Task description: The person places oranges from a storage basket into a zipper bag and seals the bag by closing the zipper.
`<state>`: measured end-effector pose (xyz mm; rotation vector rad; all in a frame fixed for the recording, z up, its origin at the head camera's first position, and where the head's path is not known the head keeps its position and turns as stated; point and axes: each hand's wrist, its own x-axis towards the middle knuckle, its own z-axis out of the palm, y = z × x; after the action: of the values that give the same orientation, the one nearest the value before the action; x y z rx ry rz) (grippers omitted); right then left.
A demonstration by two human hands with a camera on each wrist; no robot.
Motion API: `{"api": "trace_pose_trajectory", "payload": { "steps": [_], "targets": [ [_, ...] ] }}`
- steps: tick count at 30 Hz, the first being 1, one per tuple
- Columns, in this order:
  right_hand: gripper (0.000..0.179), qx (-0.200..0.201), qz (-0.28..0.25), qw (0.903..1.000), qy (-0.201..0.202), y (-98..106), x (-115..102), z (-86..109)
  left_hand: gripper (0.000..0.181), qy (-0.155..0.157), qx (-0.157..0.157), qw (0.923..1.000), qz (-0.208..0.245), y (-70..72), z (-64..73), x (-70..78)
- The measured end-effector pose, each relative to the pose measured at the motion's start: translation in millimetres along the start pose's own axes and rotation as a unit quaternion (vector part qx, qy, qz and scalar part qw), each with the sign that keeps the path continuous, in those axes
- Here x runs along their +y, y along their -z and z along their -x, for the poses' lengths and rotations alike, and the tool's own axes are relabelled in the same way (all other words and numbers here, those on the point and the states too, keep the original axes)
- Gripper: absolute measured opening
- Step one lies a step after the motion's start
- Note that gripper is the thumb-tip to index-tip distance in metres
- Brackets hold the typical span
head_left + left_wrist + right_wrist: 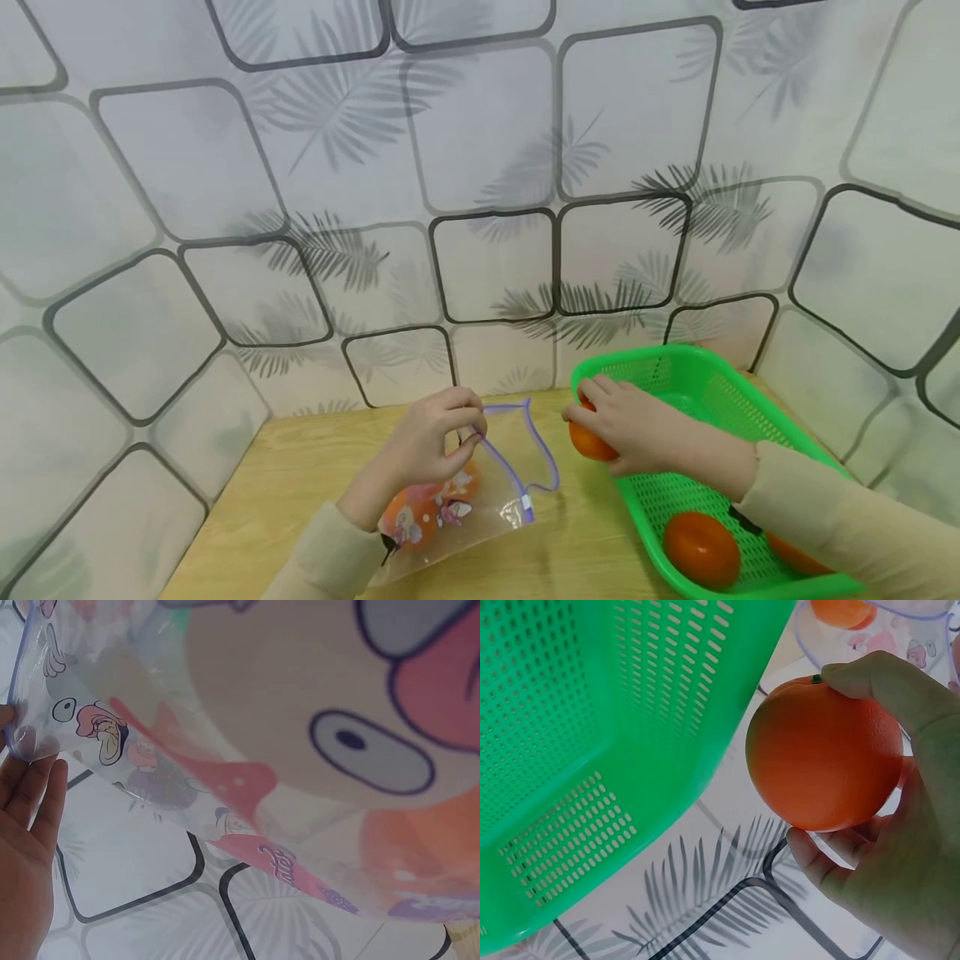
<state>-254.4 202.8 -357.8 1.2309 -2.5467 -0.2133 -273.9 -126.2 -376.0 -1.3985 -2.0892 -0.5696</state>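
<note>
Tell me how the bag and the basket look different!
The bag is see-through with cartoon pictures; the basket is green with little holes. The bag's open top has a purple edge, while the basket's rim is green. The bag looks thin and floppy; the basket looks stiff. Both have round orange things inside.

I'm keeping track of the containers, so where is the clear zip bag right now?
In the head view, the clear zip bag is at the lower middle, left of the green basket, with the left hand pinching its purple-edged mouth.
</note>
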Motion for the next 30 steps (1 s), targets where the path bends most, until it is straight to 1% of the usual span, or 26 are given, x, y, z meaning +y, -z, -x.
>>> {"api": "trace_pose_trajectory", "payload": {
  "steps": [8,16,21,30],
  "targets": [
    [0.075,-0.001,-0.006,1.0,0.006,-2,-9,-6.0,0.013,0.01,-0.003,0.9999,-0.004,-1.5,2.5,2.1],
    [0.076,0.003,-0.009,0.9997,0.021,-3,-16,-14.3,0.013,0.01,-0.002,0.9999,-0.009,-2.7,3.3,1.2],
    [0.075,0.014,-0.007,0.9994,0.032,-5,-19,-19.5,0.013,0.008,-0.001,0.9999,-0.008,-2.7,2.9,0.7],
    [0.077,0.022,0.0,0.999,0.039,-5,-25,-27.2,0.013,0.002,-0.002,1.0,-0.003,-2.6,1.6,-1.2]
  ]
}}
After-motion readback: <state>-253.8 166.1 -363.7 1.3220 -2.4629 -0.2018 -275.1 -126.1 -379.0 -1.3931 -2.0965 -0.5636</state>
